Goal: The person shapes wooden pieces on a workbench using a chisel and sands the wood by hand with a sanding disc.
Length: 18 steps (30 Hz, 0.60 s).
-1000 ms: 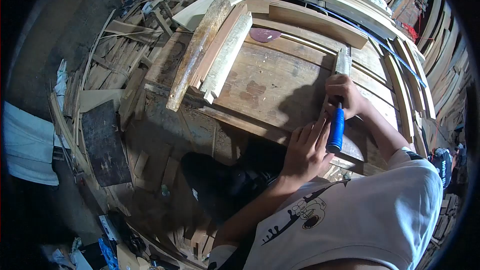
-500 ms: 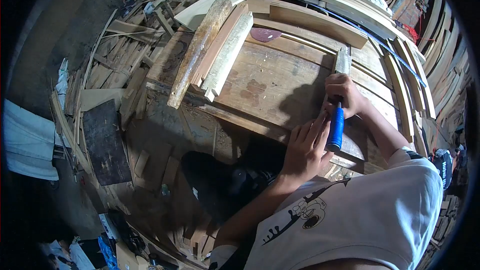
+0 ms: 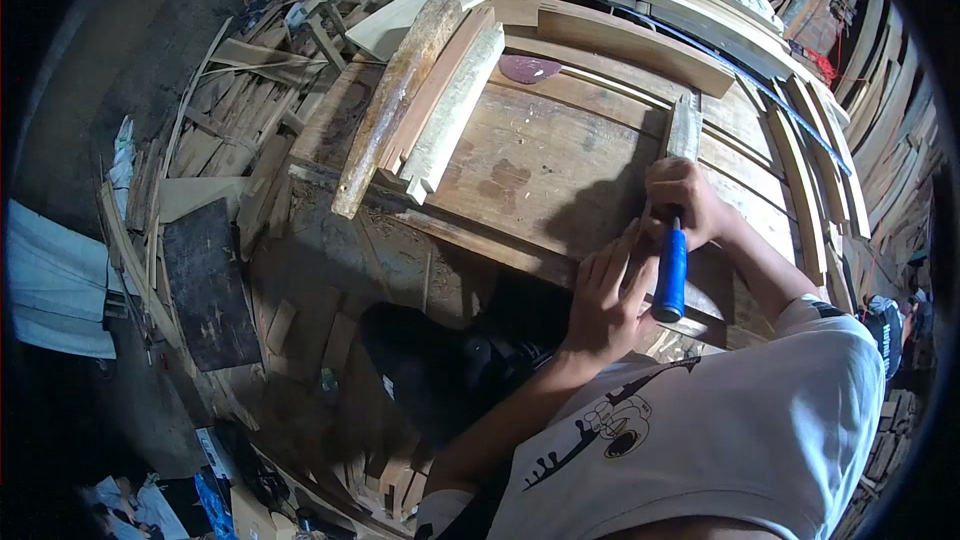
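A narrow wooden strip [image 3: 684, 130] lies across the workbench [image 3: 560, 170] and runs under both hands toward my body. My right hand [image 3: 688, 198] is closed around the front of a tool with a blue handle [image 3: 672, 275]. A short metal shank shows above the handle, whose butt end points back at me; the fist hides the tool's working end. My left hand [image 3: 608, 305] rests lower down along the strip, its long fingers on one side and the thumb by the blue handle. Its fingertips are close to the right fist.
Left on the bench lie a rough dark-edged board [image 3: 400, 110], a reddish notched strip [image 3: 440, 90] and a pale notched piece [image 3: 455, 120]. A dark red disc [image 3: 528, 69] sits behind. Long boards [image 3: 635, 50] line the far side; scrap wood [image 3: 250, 90] is heaped left.
The right fist and the blue handle have shifted slightly toward my body, and the handle now stands more upright in view. The left hand has barely moved.
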### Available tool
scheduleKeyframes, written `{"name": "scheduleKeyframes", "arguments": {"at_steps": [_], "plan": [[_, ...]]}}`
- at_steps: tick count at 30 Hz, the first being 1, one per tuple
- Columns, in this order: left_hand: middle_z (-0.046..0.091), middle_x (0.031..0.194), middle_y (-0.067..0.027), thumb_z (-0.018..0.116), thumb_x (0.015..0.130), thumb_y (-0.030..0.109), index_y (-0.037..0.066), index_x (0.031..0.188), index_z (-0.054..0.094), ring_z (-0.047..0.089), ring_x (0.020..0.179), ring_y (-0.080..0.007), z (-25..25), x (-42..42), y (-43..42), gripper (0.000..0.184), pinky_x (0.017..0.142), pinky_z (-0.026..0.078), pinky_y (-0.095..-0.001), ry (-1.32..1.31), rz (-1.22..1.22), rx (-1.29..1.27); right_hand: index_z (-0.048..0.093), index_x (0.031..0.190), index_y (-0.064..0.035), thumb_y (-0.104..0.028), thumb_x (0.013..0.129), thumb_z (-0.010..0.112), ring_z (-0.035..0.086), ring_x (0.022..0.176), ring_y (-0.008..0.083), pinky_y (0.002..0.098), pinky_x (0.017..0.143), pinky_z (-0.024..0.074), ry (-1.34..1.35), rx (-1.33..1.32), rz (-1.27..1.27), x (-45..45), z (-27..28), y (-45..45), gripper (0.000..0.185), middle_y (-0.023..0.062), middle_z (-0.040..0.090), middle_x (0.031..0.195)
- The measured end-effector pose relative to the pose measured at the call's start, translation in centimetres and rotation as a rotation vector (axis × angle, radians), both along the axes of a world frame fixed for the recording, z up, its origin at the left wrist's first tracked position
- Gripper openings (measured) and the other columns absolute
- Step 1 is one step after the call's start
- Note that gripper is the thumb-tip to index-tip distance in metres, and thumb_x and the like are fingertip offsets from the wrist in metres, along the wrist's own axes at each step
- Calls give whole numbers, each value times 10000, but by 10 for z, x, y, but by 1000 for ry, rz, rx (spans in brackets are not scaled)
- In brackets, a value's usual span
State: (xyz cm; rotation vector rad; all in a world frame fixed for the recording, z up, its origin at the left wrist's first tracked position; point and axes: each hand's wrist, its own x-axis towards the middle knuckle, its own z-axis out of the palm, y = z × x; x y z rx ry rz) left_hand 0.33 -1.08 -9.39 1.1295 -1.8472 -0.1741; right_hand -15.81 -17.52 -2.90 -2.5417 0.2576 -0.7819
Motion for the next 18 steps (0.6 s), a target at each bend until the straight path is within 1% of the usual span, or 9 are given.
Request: {"name": "scheduleKeyframes", "arguments": {"at_steps": [3, 8, 12, 15, 18], "plan": [[529, 1433, -235, 804, 755, 222, 42, 1435, 540, 557, 1261, -361, -1, 0, -1, 751, 1048, 425, -502, 6, 18, -9, 451, 565, -63, -177, 720, 683, 473, 506, 330, 430, 519, 357, 8, 22, 59, 3, 1, 3, 301, 94, 432, 547], [575, 1376, -208, 781, 767, 190, 55, 1396, 569, 568, 1251, -345, 6, 2, -2, 677, 1026, 435, -499, 9, -15, 96, 442, 566, -63, -198, 755, 683, 471, 509, 329, 435, 522, 354, 5, 6, -40, -6, 0, -10, 335, 91, 428, 544], [593, 1362, -191, 774, 782, 179, 60, 1375, 581, 574, 1246, -334, 7, 3, -4, 634, 1008, 442, -496, -58, 31, 30, 443, 568, -57, -228, 764, 688, 467, 517, 330, 440, 523, 349, 27, -12, -10, -4, 3, -9, 357, 100, 430, 553], [603, 1354, -187, 777, 791, 187, 61, 1363, 588, 579, 1244, -320, 10, 3, -2, 616, 1003, 445, -495, -67, 39, 36, 477, 594, -46, -215, 741, 723, 522, 572, 359, 456, 548, 400, 92, 1, -32, -8, 7, -10, 332, 128, 478, 583], [612, 1347, -177, 785, 801, 210, 67, 1362, 592, 584, 1242, -308, 8, 1, -2, 611, 1002, 445, -495, -58, 47, 34, 472, 597, -41, -216, 744, 721, 516, 570, 367, 460, 550, 402, 98, -6, -6, -5, 12, -4, 338, 137, 472, 587]]}}
